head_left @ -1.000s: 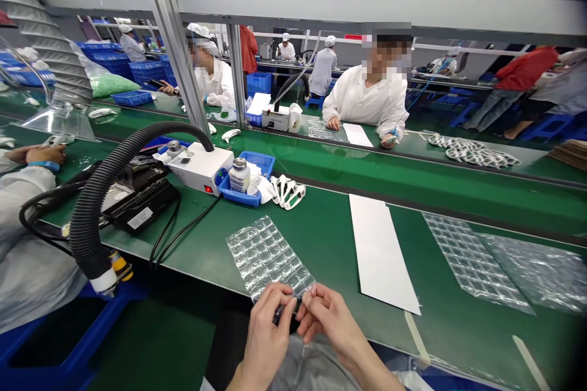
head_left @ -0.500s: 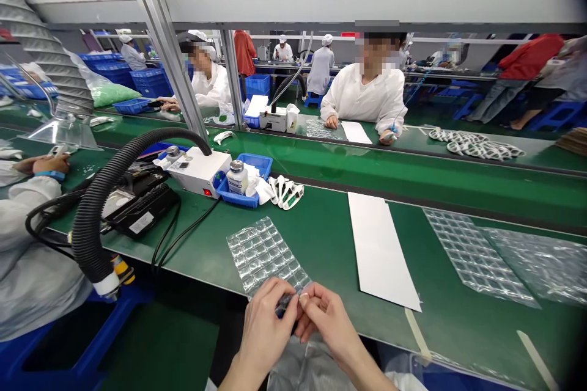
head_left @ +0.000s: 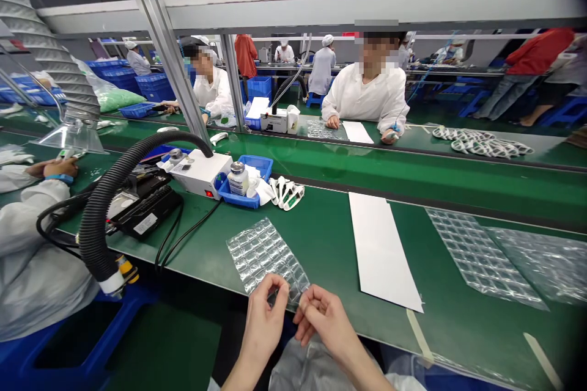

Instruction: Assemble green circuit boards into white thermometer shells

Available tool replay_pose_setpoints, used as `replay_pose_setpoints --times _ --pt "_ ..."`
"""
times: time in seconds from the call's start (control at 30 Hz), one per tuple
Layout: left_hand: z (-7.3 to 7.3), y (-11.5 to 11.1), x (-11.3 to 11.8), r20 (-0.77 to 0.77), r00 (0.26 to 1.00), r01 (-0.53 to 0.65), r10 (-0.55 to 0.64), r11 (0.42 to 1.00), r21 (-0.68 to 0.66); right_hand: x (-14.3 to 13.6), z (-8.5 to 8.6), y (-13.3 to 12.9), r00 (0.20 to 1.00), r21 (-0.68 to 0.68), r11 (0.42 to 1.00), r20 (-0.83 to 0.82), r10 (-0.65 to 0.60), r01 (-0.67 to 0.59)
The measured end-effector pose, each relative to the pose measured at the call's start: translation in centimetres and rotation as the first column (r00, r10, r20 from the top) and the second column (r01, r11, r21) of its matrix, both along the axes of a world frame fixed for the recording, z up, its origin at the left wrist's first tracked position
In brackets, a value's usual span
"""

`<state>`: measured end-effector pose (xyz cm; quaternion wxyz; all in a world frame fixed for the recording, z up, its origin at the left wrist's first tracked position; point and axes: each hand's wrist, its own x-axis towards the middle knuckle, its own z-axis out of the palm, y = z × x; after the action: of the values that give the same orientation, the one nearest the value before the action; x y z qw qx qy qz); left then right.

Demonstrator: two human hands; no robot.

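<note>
fingertips of the left hand have come away from the right hand, leaving a small gap, while the clear pocketed sheet lies flat on the green bench as before. both hands are at the sheet's near edge, fingers curled closed, each thumb against the forefinger; whether either pinches anything, i cannot tell. to the right of the sheet is white paper, and well right of it, past the paper, another pocketed sheet. beyond the sheet sit white curved parts and a blue tray with a bottle; left of that tray, a white box carries a black hose. farther beyond the sheet, a person in white faces this way.
</note>
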<state>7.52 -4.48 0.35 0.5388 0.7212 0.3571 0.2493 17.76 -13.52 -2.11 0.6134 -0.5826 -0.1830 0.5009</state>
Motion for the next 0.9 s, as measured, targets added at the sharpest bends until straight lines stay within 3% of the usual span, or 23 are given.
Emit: replay_pose_setpoints --times 0.3,0.47,0.67,0.9 --pt "0.0 0.0 -0.2 0.046 0.999 -0.010 0.010 1.000 0.003 0.3 0.2 -0.3 0.999 -0.009 0.999 -0.011 0.031 -0.031" --pt "0.4 -0.4 -1.0 0.019 0.992 0.120 -0.126 0.975 0.186 0.4 0.9 -0.3 1.000 -0.016 1.000 -0.011 0.022 -0.022" --pt "-0.1 -0.5 -1.6 -0.128 0.972 0.234 -0.198 0.860 0.453 0.4 1.1 -0.3 0.999 -0.027 0.998 -0.005 0.048 -0.048" --pt "-0.1 0.0 -1.2 -0.073 0.980 0.200 -0.186 0.918 0.342 0.5 0.2 -0.6 0.993 -0.001 0.994 0.048 0.107 -0.107"
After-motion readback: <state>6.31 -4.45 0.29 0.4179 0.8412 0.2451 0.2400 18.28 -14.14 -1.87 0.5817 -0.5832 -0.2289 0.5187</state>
